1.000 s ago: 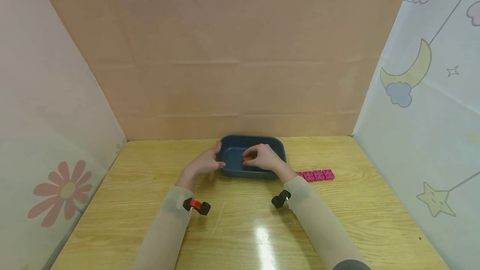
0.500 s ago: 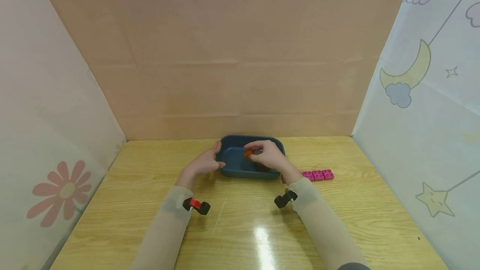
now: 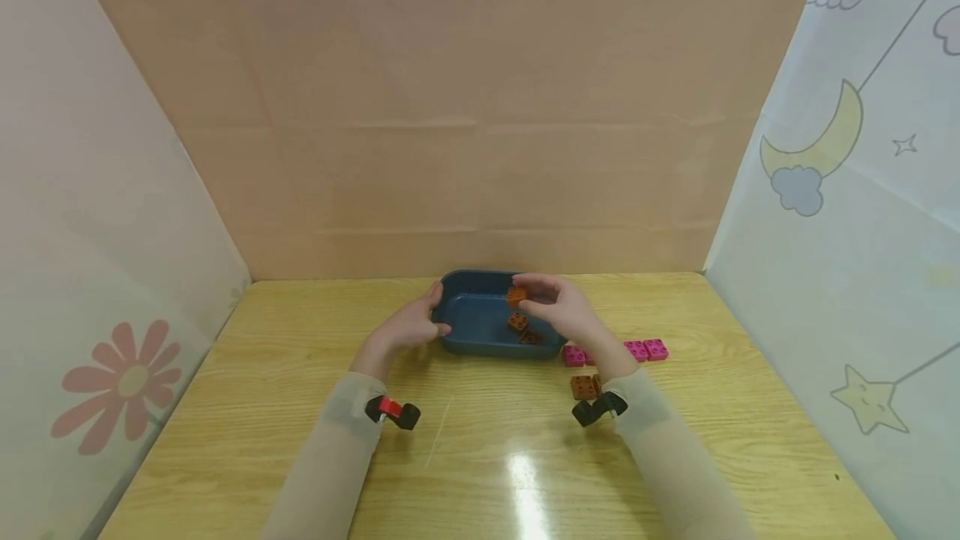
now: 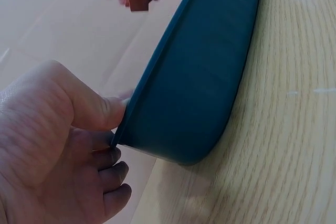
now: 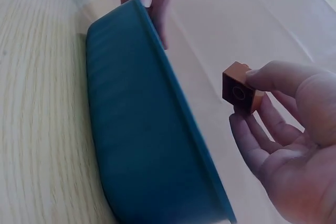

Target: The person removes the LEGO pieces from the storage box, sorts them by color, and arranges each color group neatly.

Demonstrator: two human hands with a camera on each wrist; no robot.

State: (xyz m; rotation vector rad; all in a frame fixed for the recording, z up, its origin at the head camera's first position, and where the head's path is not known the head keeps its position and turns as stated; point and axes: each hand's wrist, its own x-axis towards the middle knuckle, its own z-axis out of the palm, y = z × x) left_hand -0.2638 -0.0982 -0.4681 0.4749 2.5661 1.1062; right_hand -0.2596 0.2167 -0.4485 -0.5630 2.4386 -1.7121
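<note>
My left hand (image 3: 405,325) grips the left end of a dark blue tub (image 3: 480,350); the left wrist view shows the thumb (image 4: 100,109) over its rim. Above the tub's right part, my right hand (image 3: 566,307) pinches an orange-brown building block (image 3: 516,297) between thumb and fingers. Seen from the right wrist, the block's hollow underside (image 5: 235,92) faces the tub wall (image 5: 142,114). Inside the tub lie a studded brown block (image 3: 517,322) and another brown block (image 3: 531,338) near the front wall.
Right of the tub, several pink blocks (image 3: 656,348) form a row on the wooden table (image 3: 480,440), partly behind my right wrist. In front of them sits a brown block (image 3: 582,387), with another partly hidden beside it. A tan backdrop (image 3: 480,148) rises behind the tub.
My right hand has lifted the orange-brown block up and to the right from inside the tub. Brown blocks in the tub and on the table have come into sight. The left hand stays put.
</note>
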